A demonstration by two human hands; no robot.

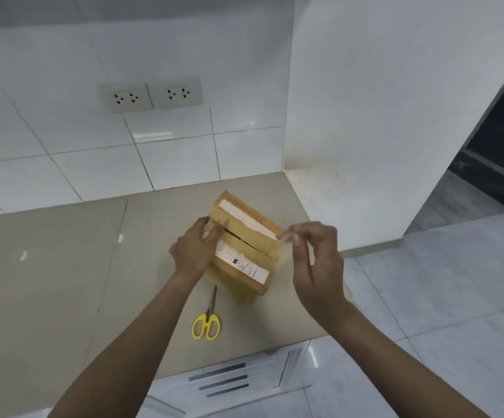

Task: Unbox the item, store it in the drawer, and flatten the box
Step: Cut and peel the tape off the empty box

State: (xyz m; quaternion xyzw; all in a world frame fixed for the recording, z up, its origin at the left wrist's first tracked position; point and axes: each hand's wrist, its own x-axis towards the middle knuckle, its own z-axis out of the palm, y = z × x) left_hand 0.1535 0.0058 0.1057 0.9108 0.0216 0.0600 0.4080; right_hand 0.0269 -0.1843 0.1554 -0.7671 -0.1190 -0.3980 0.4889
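Note:
A small brown cardboard box (244, 245) with white label strips stands on the beige counter (63, 282), its top seam slit open. My left hand (194, 248) grips the box's left side, thumb on the top flap. My right hand (314, 251) is at the box's right edge, fingertips pinched on a strip of clear tape (285, 251) that hangs down from them. What is inside the box is hidden. Drawer fronts (226, 378) with dark handle bars show below the counter's front edge.
Yellow-handled scissors (207, 321) lie shut on the counter just in front of the box. A tiled wall with two socket plates (151, 96) stands behind. A white wall panel (365, 146) bounds the counter on the right; grey floor tiles lie beyond.

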